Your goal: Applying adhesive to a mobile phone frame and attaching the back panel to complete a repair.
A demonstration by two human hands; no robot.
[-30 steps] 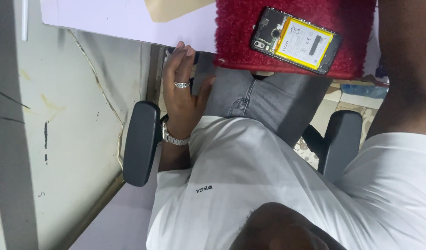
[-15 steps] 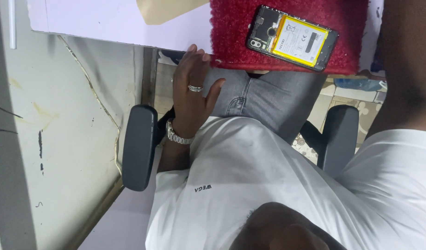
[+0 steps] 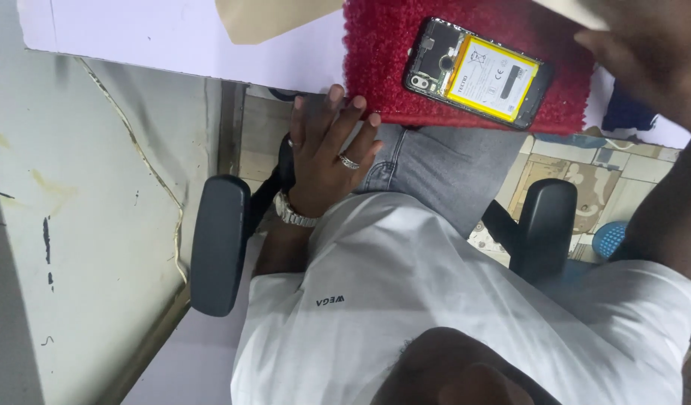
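Head cam: left hand [image 3: 327, 161] has crept up from the lap, fingers spread flat, empty, now touching the red mat [image 3: 383, 67] edge. Opened phone [image 3: 477, 71] unmoved on mat. Right hand [image 3: 649, 52] hovers beside it, grip unclear.

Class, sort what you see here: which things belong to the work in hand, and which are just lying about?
In the work:
- opened phone, back off, yellow battery showing
- red mat under it
- left hand, fingers at the mat's edge
- right hand, raised beside the phone

Lying about:
- brown envelope
- chair armrests
- blue basket on the floor
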